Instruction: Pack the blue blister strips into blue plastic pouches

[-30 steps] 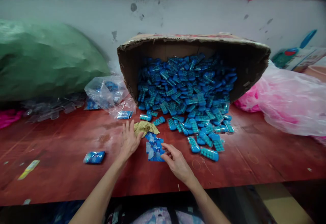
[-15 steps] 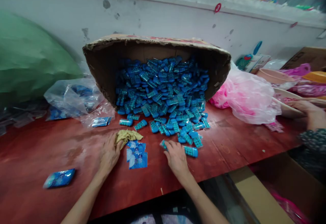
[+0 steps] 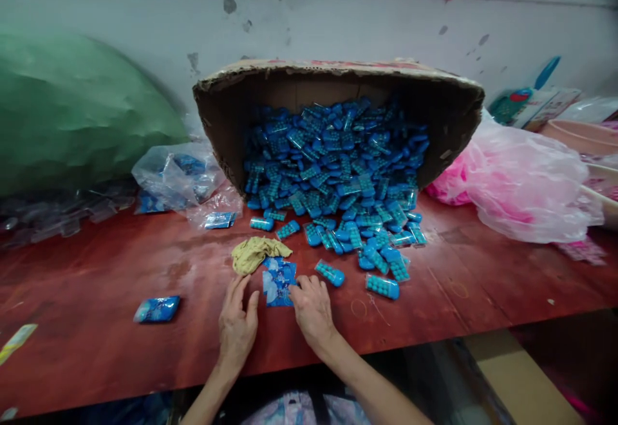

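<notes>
Several blue printed cards [image 3: 280, 290] lie overlapped on the red table in front of me. Just left of them is my left hand [image 3: 237, 322], empty, its thumb and fingers apart. My right hand [image 3: 313, 309] reaches in from the other side, with its bent fingertips touching the cards' right edge; its thumb is hidden. Behind the cards lies a crumpled yellowish cloth [image 3: 258, 254]. Two small clear packs with blue ends and teal dots, a nearer pack [image 3: 382, 286] and another pack [image 3: 330, 273], rest right of my right hand.
A cardboard box [image 3: 338, 72] on its side spills a heap of similar packs [image 3: 333, 167]. To the left are a green bulging sack [image 3: 82, 116], a clear plastic bag [image 3: 176, 170] and a shiny blue packet [image 3: 157, 309]. A pink-and-white bag [image 3: 526, 180] stands at right.
My left hand has left the yellow cloth and come nearer me. My right hand has let go of a small pack and moved left to the cards. The view has turned; the other person's hand is out of sight.
</notes>
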A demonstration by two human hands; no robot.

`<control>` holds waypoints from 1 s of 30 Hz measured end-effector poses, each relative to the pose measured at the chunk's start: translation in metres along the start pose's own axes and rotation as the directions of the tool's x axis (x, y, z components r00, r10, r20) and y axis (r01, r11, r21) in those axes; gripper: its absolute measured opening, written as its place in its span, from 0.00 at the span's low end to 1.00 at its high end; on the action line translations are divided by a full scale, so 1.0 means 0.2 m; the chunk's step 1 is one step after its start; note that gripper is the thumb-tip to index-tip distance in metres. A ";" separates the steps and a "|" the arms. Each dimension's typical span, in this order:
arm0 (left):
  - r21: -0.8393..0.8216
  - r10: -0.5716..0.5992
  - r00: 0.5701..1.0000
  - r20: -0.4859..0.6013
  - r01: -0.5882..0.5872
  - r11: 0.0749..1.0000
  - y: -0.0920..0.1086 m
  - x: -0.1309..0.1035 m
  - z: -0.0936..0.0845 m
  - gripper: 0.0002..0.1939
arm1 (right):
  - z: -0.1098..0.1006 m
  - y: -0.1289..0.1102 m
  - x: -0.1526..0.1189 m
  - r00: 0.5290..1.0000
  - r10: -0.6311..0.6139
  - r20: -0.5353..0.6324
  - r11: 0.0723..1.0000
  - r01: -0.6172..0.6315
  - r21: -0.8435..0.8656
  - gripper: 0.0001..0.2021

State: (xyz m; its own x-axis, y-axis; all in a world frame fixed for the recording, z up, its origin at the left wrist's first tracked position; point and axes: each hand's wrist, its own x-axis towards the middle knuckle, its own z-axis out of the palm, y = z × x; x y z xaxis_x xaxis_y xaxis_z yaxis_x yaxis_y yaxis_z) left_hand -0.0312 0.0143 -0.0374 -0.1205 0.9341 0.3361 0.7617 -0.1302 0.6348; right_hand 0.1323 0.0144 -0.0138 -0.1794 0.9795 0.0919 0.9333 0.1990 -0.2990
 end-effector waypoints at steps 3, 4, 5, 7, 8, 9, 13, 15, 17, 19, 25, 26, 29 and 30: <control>-0.039 -0.011 1.000 0.022 0.012 0.999 0.05 -0.03 -0.03 0.18 | 0.01 0.01 0.00 1.000 0.002 -0.006 1.000 -0.001 0.017 0.09; -0.033 -0.007 1.000 0.020 0.007 0.999 0.06 -0.02 -0.04 0.18 | -0.01 0.01 0.01 1.000 -0.001 -0.006 1.000 0.002 0.031 0.07; -0.015 0.001 1.000 0.009 -0.001 1.000 0.06 0.00 -0.05 0.18 | -0.03 0.00 0.04 1.000 -0.005 -0.007 0.999 0.005 0.044 0.07; 0.044 0.021 0.999 -0.029 -0.019 0.999 0.03 0.09 -0.05 0.19 | -0.06 -0.02 0.12 1.000 -0.021 -0.005 0.997 0.021 0.070 0.15; 0.078 0.028 0.999 -0.043 -0.025 0.997 0.01 0.14 -0.04 0.20 | -0.08 -0.04 0.17 1.000 -0.030 0.002 0.997 0.029 0.077 0.19; 0.106 0.034 0.999 -0.035 -0.030 0.994 -0.02 0.21 -0.03 0.22 | -0.09 -0.06 0.24 0.999 -0.041 0.018 0.996 0.039 0.085 0.21; 0.224 0.012 0.985 0.170 -0.051 0.973 -0.13 0.42 0.04 0.23 | -0.06 -0.14 0.51 0.992 -0.080 0.101 0.994 0.072 0.086 0.16; 0.257 -0.005 0.975 0.220 -0.053 0.965 -0.15 0.46 0.08 0.22 | -0.03 -0.16 0.62 0.983 -0.125 0.134 0.989 0.113 0.095 0.12; 0.273 -0.019 0.979 0.202 -0.038 0.961 -0.15 0.47 0.11 0.22 | 0.00 -0.16 0.69 0.971 -0.176 0.160 0.981 0.159 0.110 0.10; 0.289 -0.039 0.985 0.168 -0.011 0.957 -0.13 0.47 0.13 0.23 | 0.01 -0.15 0.71 0.962 -0.214 0.170 0.973 0.196 0.120 0.09; 0.289 -0.068 0.992 0.103 0.036 0.957 -0.10 0.44 0.14 0.23 | -0.05 -0.08 0.52 0.963 -0.251 0.103 0.964 0.239 0.113 0.12; 0.283 -0.069 0.993 0.096 0.039 0.958 -0.10 0.44 0.14 0.22 | -0.06 -0.07 0.45 0.968 -0.237 0.081 0.968 0.228 0.103 0.13; 0.262 -0.083 0.995 0.056 0.066 0.963 -0.10 0.46 0.16 0.21 | -0.05 -0.01 0.22 0.991 -0.132 0.037 0.991 0.131 0.033 0.13; 0.253 -0.091 0.995 0.039 0.078 0.964 -0.09 0.47 0.17 0.21 | -0.03 0.00 0.16 0.994 -0.100 0.031 0.995 0.100 -0.002 0.11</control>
State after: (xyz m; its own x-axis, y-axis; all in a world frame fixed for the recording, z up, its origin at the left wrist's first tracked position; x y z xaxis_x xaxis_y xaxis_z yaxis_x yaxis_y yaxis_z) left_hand -0.0347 0.1154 -0.0421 -0.1643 0.9543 0.2497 0.8859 0.0315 0.4628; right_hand 0.1291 0.0451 -0.0050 -0.2817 0.9551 0.0918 0.9112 0.2963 -0.2863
